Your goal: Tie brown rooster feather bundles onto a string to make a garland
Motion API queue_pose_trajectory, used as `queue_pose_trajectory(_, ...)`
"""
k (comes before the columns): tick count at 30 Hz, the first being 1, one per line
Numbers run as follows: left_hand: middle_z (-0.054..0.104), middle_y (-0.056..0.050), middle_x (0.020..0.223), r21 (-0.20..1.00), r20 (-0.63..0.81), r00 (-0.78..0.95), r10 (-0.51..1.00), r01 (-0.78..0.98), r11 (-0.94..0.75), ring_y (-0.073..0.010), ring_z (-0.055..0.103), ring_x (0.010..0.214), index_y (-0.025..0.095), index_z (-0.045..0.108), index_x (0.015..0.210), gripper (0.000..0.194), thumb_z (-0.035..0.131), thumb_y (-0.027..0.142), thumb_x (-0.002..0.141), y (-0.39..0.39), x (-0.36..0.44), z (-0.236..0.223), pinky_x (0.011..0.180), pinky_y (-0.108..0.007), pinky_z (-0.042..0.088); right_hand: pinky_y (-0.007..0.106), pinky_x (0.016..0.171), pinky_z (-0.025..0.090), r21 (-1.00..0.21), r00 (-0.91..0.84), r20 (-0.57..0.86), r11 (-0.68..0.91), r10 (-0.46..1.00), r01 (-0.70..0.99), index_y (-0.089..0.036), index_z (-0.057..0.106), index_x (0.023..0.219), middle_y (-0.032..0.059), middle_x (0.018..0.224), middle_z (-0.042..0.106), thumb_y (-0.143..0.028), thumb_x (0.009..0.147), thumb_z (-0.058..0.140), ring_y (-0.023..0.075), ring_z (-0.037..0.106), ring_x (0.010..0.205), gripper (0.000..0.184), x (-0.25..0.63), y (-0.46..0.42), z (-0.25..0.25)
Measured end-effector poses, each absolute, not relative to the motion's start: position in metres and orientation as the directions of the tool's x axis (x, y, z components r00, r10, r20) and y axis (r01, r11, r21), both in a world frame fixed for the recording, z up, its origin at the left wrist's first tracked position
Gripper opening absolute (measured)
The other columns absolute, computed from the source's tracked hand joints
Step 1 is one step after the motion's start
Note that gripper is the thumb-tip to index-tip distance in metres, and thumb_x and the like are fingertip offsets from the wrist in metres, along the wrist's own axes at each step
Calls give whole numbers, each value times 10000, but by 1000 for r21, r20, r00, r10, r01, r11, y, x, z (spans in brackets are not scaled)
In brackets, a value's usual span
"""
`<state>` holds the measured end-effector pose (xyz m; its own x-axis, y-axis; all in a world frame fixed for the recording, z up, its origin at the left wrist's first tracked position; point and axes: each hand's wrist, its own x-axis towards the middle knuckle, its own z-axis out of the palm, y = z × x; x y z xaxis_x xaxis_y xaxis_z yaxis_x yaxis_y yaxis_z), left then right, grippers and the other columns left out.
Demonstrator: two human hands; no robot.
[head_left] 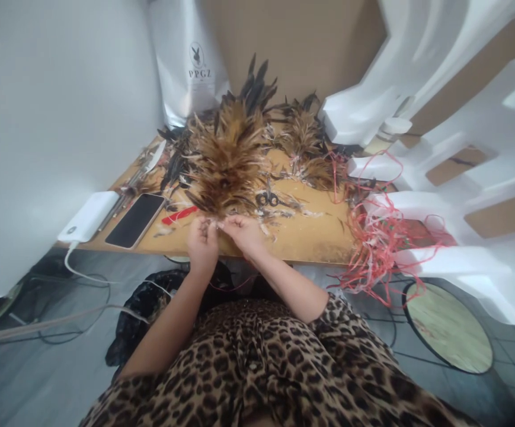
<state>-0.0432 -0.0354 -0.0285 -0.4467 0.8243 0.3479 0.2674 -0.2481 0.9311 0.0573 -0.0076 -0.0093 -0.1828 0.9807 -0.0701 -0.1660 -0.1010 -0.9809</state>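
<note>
A large bunch of brown and golden feathers [228, 157] fans away from me over the table, with its lower end at my fingertips. My left hand [202, 236] is closed in a pinch at that lower end. Beside it, my right hand [245, 235] has thumb and finger pressed together, almost touching the left fingertips. What lies between the right fingers is too small to make out. A thin red string [234, 289] hangs below the table edge near my right wrist. Close by are black-handled scissors [266, 199] and a flat red strip [179, 214].
A phone [136, 220] and a white power bank [89, 217] with a cable lie left. More feathers [304, 127] lie behind right. Tangled pink strings [384, 243] hang over white foam [444, 261]. A jar [388, 133] and a round stool [450, 326] are right.
</note>
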Motion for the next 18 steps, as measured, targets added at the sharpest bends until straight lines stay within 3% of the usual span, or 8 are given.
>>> queue_pose_trajectory(3, 627, -88, 931, 794, 490, -371, 789, 564, -228, -194, 600, 897, 168, 560, 991, 189, 471, 289, 877, -35, -41, -37, 833, -347, 467, 199, 529, 331, -992, -163, -44, -61, 986, -106, -154, 588, 651, -46, 563, 515, -414, 628, 700, 66, 390, 531, 284, 57, -6, -12)
queue_pose_trajectory(7, 610, -190, 1085, 665, 587, -260, 767, 696, -273, -255, 558, 1079, 107, 538, 1164, 342, 389, 288, 915, -40, -33, -44, 950, -425, 425, 201, 503, 318, -997, -131, -20, -30, 991, -72, -147, 602, 684, -49, 559, 491, -428, 651, 690, 68, 381, 524, 296, 60, -3, -20)
queue_pose_trajectory(14, 552, -229, 1239, 609, 660, -139, 738, 674, -418, -265, 493, 1207, 64, 469, 1343, 490, 336, 321, 947, -43, -25, -50, 1026, -435, 386, 246, 615, 437, -976, -59, 2, -11, 998, -220, -148, 612, 629, -5, 632, 614, -408, 628, 723, 110, 538, 599, 283, 67, 0, -12)
queue_pose_trajectory(16, 574, -202, 1236, 646, 663, -152, 733, 610, -459, -254, 498, 1209, 99, 528, 1298, 450, 375, 325, 939, -43, -24, -50, 1048, -433, 371, 278, 714, 475, -958, -31, 2, -7, 1000, -287, -149, 663, 718, 21, 748, 678, -394, 605, 743, 138, 606, 695, 282, 68, 0, -9)
queue_pose_trajectory(18, 615, -163, 1192, 769, 590, -235, 772, 455, -450, -238, 549, 1151, 146, 588, 1218, 384, 461, 340, 912, -42, -22, -49, 1022, -421, 405, 295, 728, 487, -946, -22, -10, -17, 1000, -322, -154, 669, 752, 27, 762, 687, -398, 585, 760, 147, 623, 703, 309, 69, 0, -9)
